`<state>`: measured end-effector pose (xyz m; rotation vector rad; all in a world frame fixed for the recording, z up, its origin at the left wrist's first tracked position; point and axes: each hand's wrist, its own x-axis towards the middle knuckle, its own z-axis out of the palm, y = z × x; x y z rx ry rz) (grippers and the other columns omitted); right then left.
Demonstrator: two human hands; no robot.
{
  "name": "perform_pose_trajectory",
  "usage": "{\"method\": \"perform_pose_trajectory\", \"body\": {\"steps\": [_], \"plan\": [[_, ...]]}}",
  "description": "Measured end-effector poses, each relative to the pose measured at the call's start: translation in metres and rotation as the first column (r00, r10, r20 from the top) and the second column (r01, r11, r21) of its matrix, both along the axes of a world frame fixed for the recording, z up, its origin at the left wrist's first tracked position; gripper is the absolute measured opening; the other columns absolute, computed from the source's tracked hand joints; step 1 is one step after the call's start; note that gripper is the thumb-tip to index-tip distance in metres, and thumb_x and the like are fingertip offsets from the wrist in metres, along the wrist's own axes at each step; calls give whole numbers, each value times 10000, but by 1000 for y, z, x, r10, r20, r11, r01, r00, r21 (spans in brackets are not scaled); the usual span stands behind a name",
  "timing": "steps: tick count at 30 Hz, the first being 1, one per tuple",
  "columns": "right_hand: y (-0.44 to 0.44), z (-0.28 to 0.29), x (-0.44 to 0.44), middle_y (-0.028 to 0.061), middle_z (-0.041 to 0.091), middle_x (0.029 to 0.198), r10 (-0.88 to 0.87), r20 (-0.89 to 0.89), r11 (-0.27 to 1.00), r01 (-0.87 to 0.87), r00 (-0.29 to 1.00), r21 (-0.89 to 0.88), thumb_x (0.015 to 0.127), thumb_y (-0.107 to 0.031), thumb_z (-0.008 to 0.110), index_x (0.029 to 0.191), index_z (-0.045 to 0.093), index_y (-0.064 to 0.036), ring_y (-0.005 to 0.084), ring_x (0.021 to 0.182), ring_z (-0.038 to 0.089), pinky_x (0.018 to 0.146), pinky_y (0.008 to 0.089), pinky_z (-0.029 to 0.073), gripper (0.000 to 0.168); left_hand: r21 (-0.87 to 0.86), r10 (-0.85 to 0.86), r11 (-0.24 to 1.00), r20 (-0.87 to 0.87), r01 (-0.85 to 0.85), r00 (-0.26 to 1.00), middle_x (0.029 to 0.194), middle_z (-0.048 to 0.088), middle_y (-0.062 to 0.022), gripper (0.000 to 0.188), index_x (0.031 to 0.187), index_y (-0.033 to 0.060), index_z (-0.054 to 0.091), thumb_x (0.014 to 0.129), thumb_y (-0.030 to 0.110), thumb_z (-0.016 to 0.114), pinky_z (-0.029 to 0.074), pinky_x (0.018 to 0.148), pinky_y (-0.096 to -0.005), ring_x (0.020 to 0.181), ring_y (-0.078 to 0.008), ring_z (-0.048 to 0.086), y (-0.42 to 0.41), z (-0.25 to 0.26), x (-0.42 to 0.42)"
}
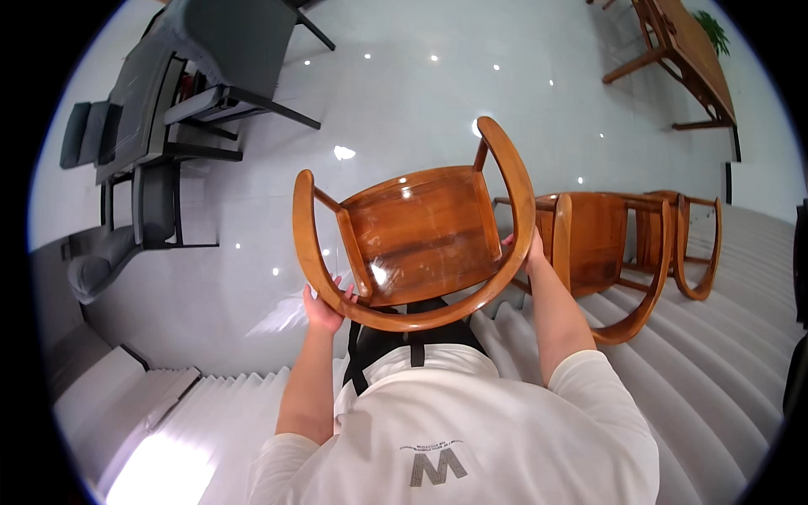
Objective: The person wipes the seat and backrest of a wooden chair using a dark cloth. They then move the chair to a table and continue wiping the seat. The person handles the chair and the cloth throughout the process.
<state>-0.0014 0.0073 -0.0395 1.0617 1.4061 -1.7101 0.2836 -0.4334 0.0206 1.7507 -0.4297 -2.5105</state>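
A glossy brown wooden armchair stands right in front of me, its curved back-and-arm rail towards my body. My left hand is at the left rear bend of this rail, from below, its fingers loosely spread and partly showing inside the curve. On the other side, my right hand reaches under the right part of the rail, with fingertips showing beside the seat. The rail hides much of that hand. The chair's legs are mostly hidden beneath the seat.
Two similar wooden armchairs stand in a row at my right, the first close to my right forearm. Pleated pale curtain runs behind them. Grey upholstered chairs surround a dark table at left. A wooden furniture piece stands far right.
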Motion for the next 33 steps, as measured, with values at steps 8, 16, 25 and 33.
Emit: {"method": "perform_pose_trajectory", "body": {"steps": [8, 16, 25, 33], "plan": [[-4, -13, -8, 99, 604, 663, -160, -64, 987, 159, 985, -14, 957, -664, 425, 765, 615, -99, 260, 654, 592, 635, 425, 493, 627, -46, 2, 999, 73, 1, 997, 1018, 512, -103, 654, 1134, 124, 557, 1012, 695, 264, 495, 745, -515, 835, -314, 507, -7, -21, -31], [-19, 29, 29, 96, 602, 665, -185, -90, 982, 182, 979, -48, 963, -636, 419, 779, 602, -114, 283, 688, 604, 710, 442, 508, 584, -186, -145, 970, 81, 158, 986, 982, 540, -82, 584, 1195, 175, 560, 1018, 669, 304, 518, 714, -483, 828, -291, 541, -48, -41, -42], [-54, 80, -4, 89, 567, 653, -367, -233, 930, 359, 900, -79, 1002, -619, 383, 827, 581, -127, 269, 641, 584, 659, 433, 530, 559, -214, -330, 925, -48, 313, 943, 991, 526, -104, 591, 1227, 194, 535, 1002, 680, 285, 512, 630, -476, 748, -297, 540, -121, -19, -176], [-83, 123, -33, 105, 642, 780, -344, -362, 939, 324, 867, -116, 1010, -694, 328, 1003, 597, -108, 261, 746, 647, 721, 415, 552, 645, -205, -441, 889, -135, 411, 887, 949, 527, -82, 569, 1084, 170, 542, 951, 697, 374, 490, 677, -463, 769, -284, 527, -171, 26, -266]]}}
